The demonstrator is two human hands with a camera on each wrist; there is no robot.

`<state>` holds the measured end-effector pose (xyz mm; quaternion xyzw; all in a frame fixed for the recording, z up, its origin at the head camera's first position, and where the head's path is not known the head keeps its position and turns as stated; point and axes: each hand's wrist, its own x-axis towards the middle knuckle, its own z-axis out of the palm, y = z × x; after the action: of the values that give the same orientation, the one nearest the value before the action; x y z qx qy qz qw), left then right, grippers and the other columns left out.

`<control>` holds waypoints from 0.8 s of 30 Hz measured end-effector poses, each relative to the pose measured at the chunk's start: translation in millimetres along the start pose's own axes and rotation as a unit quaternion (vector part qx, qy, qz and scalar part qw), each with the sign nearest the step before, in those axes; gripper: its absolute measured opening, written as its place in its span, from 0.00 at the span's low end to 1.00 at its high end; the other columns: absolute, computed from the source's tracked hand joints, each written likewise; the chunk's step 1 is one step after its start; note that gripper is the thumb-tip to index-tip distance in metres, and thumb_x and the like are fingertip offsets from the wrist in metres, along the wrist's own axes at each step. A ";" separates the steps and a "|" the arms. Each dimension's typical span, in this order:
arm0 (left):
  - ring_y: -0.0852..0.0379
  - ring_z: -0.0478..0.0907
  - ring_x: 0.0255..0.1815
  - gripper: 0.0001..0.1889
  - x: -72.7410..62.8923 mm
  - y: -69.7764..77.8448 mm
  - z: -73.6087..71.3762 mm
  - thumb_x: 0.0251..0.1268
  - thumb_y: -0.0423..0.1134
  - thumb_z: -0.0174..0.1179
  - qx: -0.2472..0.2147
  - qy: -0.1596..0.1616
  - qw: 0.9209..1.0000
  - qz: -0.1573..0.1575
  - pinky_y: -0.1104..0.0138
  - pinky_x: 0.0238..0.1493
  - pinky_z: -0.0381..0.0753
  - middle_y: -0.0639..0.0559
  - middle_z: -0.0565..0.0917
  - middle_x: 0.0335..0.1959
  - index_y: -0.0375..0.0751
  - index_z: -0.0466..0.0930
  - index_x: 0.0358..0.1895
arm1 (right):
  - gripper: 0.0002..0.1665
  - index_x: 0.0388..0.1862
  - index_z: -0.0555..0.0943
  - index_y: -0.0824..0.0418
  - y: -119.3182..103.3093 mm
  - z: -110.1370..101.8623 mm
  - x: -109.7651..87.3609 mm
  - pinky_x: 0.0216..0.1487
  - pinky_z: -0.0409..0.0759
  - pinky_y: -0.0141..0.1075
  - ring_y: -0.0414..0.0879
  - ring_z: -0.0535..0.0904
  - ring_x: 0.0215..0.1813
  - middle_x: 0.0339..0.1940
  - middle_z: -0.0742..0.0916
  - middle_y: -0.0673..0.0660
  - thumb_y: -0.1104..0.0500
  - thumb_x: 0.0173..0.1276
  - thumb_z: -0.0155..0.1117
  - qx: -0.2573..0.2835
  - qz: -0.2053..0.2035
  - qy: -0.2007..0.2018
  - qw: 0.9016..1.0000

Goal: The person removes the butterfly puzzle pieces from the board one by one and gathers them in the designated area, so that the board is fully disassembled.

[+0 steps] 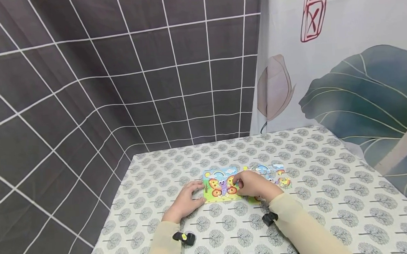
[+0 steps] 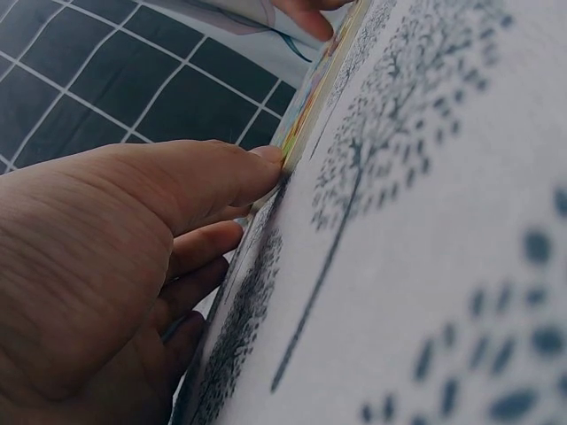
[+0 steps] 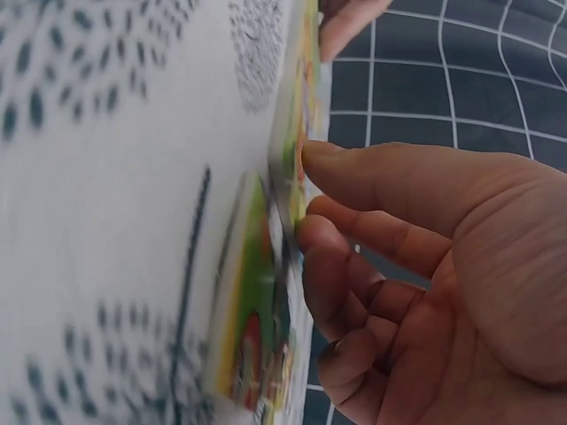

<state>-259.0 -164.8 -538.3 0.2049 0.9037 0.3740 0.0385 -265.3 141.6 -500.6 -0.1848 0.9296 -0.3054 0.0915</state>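
A flat jigsaw puzzle (image 1: 222, 191) with a purple butterfly lies on the table. My left hand (image 1: 186, 200) is at its left side, fingers loosely spread; in the left wrist view the thumb (image 2: 252, 173) touches the puzzle's edge. My right hand (image 1: 255, 183) grips at the puzzle's right side with thumb and curled fingers. The right wrist view shows that thumb (image 3: 354, 168) on the picture's surface; the fingertips' exact hold is partly hidden. Right of it lie loose puzzle pieces (image 1: 284, 181) of a similar picture, partly behind my right hand and wrist.
A tree-patterned cloth (image 1: 226, 233) covers the table. Behind it hangs a dark curtain with white grid lines (image 1: 194, 77), and to the right a white curtain with lotus prints (image 1: 360, 92). A green-edged piece (image 3: 244, 301) lies close to my right fingers.
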 end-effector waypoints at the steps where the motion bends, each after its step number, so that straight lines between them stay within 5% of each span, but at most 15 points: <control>1: 0.44 0.63 0.79 0.26 -0.2 0.0 0.1 0.66 0.41 0.72 0.000 0.000 1.000 0.001 0.45 0.80 0.59 0.52 0.73 0.75 0.44 0.81 0.67 | 0.18 0.51 0.86 0.59 -0.4 1.1 0.6 0.32 0.76 0.37 0.41 0.71 0.24 0.25 0.79 0.48 0.64 0.61 0.77 0.000 0.003 -0.004 1.000; 8: 0.46 0.63 0.79 0.26 0.3 0.7 -0.2 0.66 0.43 0.72 0.001 0.001 1.000 -0.008 0.46 0.80 0.59 0.54 0.73 0.75 0.46 0.81 0.67 | 0.10 0.38 0.84 0.54 -0.6 3.1 1.2 0.34 0.77 0.39 0.43 0.71 0.25 0.27 0.79 0.49 0.63 0.63 0.78 0.003 0.006 -0.005 1.000; 24: 0.46 0.63 0.79 0.26 0.4 -0.8 1.9 0.65 0.43 0.73 0.002 0.005 1.000 -0.007 0.46 0.80 0.59 0.55 0.74 0.74 0.46 0.81 0.66 | 0.11 0.39 0.82 0.56 -2.1 6.7 1.6 0.31 0.76 0.39 0.45 0.73 0.29 0.30 0.79 0.52 0.66 0.64 0.77 0.030 0.033 -0.015 0.999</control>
<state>-259.2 -163.9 -540.2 0.1970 0.9061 0.3727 0.0363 -264.3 135.8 -504.8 -0.1556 0.9242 -0.3271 0.1211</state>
